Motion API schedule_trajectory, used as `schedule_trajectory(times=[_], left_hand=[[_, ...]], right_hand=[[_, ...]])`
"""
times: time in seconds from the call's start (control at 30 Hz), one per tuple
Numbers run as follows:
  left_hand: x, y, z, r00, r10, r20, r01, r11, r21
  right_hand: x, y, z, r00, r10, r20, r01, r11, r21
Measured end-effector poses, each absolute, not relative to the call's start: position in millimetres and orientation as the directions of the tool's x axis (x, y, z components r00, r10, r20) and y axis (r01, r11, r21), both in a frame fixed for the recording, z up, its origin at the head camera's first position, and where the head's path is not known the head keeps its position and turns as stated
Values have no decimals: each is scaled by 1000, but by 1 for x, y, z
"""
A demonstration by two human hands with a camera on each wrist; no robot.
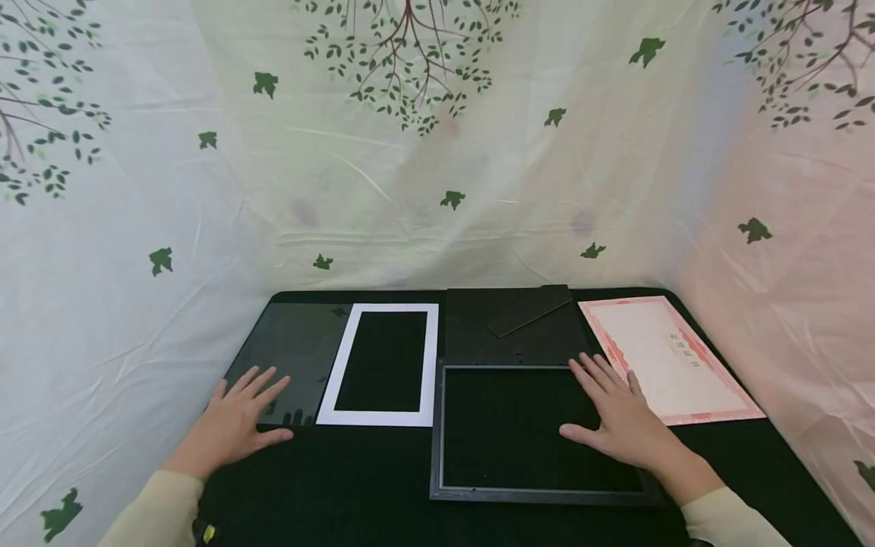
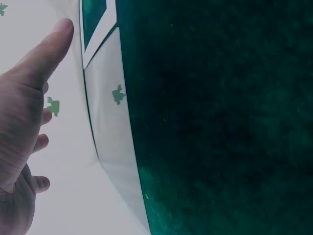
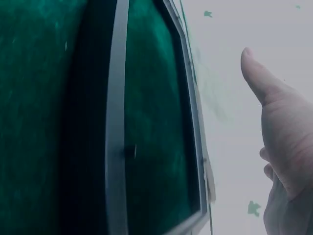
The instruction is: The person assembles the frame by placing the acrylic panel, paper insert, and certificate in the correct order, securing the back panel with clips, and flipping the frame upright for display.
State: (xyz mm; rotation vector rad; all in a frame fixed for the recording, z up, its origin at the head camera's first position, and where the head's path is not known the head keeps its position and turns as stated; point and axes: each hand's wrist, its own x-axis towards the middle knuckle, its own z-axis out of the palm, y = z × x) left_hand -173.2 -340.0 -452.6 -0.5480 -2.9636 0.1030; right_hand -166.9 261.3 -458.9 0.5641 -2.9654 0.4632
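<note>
Left hand (image 1: 239,418): fingers spread, nothing held, above the near part of the clear sheet.
Clear, reflective rectangular sheet (image 1: 290,346), glass or plastic: flat at the left of the dark green counter (image 1: 328,486); best handled by its edges, to avoid prints.
White rectangular border with open centre (image 1: 376,418): flat, just beside the sheet; thin-looking, so likely to bend if taken by one corner.
Black flat board with strut (image 1: 472,327): behind the frame.
Dark grey rectangular frame (image 1: 547,497): flat, front centre-right; best kept square and steadied at opposite sides.
Right hand (image 1: 618,418): fingers extended, holding nothing, above the frame's right side.
Pink-bordered white paper (image 1: 656,349): far right, printed face up; calls for a light touch.
</note>
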Motion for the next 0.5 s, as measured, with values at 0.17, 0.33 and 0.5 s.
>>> schedule_trajectory(times=[0.17,0.33,0.5], left_hand=[[-181,-343,-458,-920,379,100,373,925,-77],[-191,-346,-466,-923,380,68,373,923,-93],[-199,-349,-474,-928,372,32,367,924,-111]], right_hand=[[-174,233,-455,-893,-420,159,-448,856,-257],[-186,192,-451,-836,-519,180,-549,798,-247],[-199,142,-446,-782,-606,146,-622,750,-225]])
